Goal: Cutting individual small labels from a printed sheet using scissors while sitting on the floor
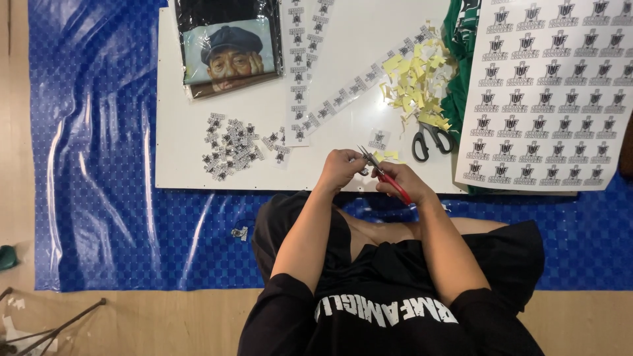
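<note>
My right hand (pixel 402 179) grips small red-handled scissors (pixel 384 173), blades pointing up and left toward my left hand (pixel 341 168). My left hand pinches a small printed sticker piece right at the blades; the piece is mostly hidden by the fingers. Both hands hover over the near edge of a white board (pixel 349 39). A pile of cut black-and-white stickers (pixel 231 146) lies on the board to the left of my hands. Uncut sticker strips (pixel 300 72) run up the board.
A big sheet of printed stickers (pixel 550 92) lies at the right, over green cloth (pixel 461 39). Black-handled scissors (pixel 430 140) and yellow paper scraps (pixel 415 82) sit beside it. A bagged garment with a printed picture (pixel 227 49) lies top left. Blue plastic sheet (pixel 99 165) covers the floor.
</note>
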